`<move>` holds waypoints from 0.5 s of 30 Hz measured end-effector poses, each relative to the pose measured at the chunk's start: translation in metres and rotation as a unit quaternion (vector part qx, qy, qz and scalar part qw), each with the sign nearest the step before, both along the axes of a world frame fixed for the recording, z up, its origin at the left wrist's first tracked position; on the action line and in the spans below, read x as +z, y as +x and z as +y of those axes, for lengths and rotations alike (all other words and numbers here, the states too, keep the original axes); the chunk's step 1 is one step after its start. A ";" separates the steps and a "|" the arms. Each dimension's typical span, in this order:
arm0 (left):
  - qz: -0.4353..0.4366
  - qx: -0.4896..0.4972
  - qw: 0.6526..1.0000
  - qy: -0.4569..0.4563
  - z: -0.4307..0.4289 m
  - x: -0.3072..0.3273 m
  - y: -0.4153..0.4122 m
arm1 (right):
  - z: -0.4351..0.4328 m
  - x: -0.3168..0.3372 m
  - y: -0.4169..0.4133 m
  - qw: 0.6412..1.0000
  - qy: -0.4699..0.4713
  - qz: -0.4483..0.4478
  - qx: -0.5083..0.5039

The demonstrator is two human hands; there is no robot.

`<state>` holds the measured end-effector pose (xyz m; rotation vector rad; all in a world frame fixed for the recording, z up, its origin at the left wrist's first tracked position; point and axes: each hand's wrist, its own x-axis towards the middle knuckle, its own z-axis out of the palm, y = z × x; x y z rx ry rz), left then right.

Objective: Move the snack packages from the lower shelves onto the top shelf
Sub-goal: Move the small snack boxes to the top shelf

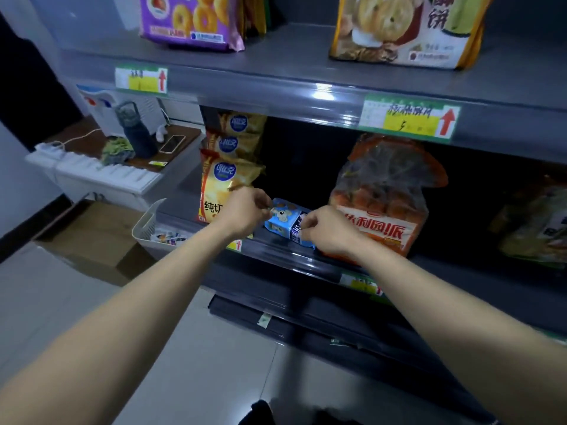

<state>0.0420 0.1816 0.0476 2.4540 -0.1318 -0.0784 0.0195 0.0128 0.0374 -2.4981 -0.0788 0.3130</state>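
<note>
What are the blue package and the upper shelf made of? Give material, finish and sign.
The blue package looks like printed plastic film or card, slightly glossy; unclear which. The upper shelf looks like painted metal: matte grey, flat, rigid.

— What does the room look like off to the left?
— A pale wall (18, 173) with a dark skirting strip (33, 223) at its foot, and a dark opening (24, 87) in the far corner.
— And the floor?
— Grey tiles (199, 348), slightly glossy. A cardboard box (98, 237) sits on them, with a white plastic basket (147, 222) just beside it.
— Any furniture?
— A brown-topped bench (89, 138) carrying a dark water bottle (138, 133), a phone (172, 143) and a white power strip (49, 147). A white water dispenser (101, 102) stands behind the bottle. In front of the bench is a white ribbed plastic unit (116, 179).
— How is the light?
— Dim and bluish.
</note>
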 end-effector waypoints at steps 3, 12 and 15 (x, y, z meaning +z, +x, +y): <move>0.002 -0.041 0.998 0.045 0.003 -0.010 0.027 | 0.006 -0.015 0.007 0.999 -0.005 0.040 -0.023; 0.002 -0.240 0.959 0.154 -0.003 -0.039 0.099 | 0.047 -0.062 0.028 0.920 0.232 0.173 -0.264; 0.018 -0.282 0.941 0.186 -0.008 -0.053 0.116 | 0.057 -0.075 0.030 0.837 0.361 0.215 -0.351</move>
